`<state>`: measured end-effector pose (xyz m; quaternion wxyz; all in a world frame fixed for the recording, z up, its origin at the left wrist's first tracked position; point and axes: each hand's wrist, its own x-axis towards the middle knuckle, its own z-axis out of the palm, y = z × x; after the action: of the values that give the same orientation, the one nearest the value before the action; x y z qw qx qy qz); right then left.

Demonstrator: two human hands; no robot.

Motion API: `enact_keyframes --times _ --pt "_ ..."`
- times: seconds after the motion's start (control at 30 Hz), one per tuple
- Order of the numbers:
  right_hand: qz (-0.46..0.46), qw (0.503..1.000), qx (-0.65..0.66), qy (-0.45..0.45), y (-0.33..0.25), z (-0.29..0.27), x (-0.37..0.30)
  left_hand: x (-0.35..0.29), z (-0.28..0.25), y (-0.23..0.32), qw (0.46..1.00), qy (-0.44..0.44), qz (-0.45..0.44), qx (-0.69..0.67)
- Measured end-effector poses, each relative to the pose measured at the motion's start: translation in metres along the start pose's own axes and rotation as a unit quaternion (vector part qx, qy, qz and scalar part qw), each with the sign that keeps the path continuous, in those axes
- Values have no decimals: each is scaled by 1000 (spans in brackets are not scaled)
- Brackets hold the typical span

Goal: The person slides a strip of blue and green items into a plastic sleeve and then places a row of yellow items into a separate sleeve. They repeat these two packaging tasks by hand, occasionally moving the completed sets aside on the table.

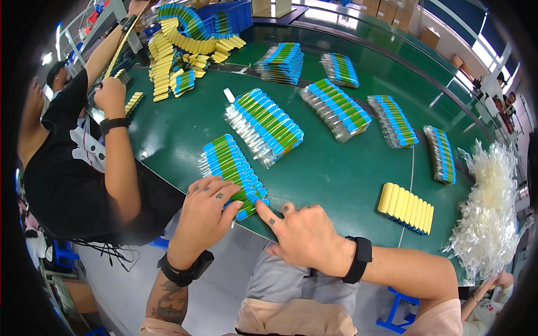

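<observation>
Packet row [228, 162]: on table [336, 182], ahead of both hands; long axis far-left to near-right.
Left hand [204, 210]: nearer, over row's left side; grip cannot be told.
Right hand [305, 235]: index extended to near end, nothing visibly grasped.

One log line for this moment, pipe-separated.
left hand: at nearest blue-green row | right hand: index finger at same row's near end | yellow row: right side of green table | clear plastic pile: far right

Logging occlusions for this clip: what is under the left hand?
A row of blue-and-green pieces shows past the left hand; whatever lies directly beneath it is covered.
</observation>
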<state>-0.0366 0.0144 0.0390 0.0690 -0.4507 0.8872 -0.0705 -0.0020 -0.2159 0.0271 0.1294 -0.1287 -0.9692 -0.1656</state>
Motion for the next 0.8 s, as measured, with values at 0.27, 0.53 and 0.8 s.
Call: enact_keyframes --times 0.27,0.53,0.8 --pt "6 999 41 -11 2 -11 13 0 3 6 1000 25 5 -8" --pt "-5 999 34 -1 -2 -7 14 -6 -18 -40 879 266 -209 -336" --pt "2 999 26 -32 -1 -10 14 1 -97 -46 651 564 -147 -486"
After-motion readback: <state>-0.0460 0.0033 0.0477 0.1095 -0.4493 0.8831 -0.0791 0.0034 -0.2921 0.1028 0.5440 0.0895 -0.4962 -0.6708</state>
